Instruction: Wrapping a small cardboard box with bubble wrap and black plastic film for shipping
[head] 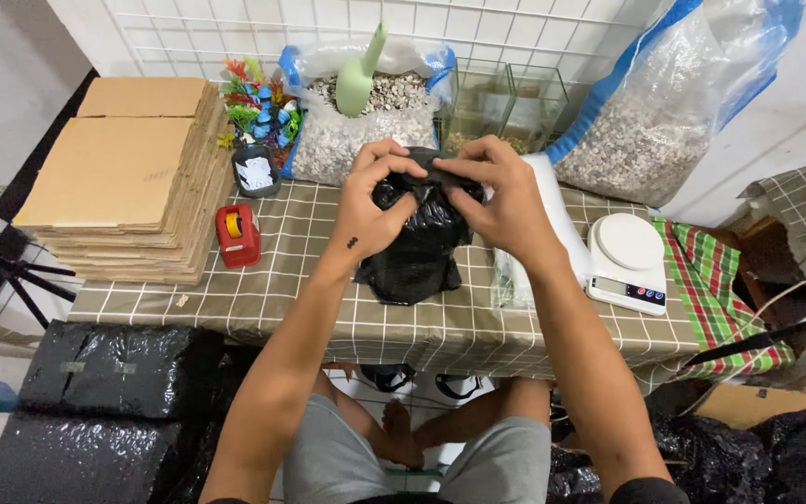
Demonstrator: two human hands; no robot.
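white wire grid panels back a small desk (263,303) covered in a brown checked cloth, and from up here i look straight down on it. biggest around it are the two clear sacks of pale gravel: one leaning at the far right corner (650,117), one open at the far edge (366,131) with a green scoop (361,75) stuck upright in it. a stack of flat cardboard (132,177) fills the left end of the desk, and two small glass tanks (506,107) stand at the far edge between the sacks. a white scale (629,257) sits towards the right edge, a red tape dispenser (237,233) beside the cardboard.

the black plastic bag (417,247) stands in the middle of the desk, bulging and resting on its base. my left hand (370,210) and right hand (506,201) are both closed on its gathered neck, fingers pinching and bunching the film at the top.

i judge the bag to be thin, soft and a bit slick, with a loose, fairly heavy fill that slumps rather than keeps a shape. the film would stretch or tear if lifted by a small pinch, so the twisted neck is the place to grip, with a palm under the base for any lift. what is inside i cannot tell.
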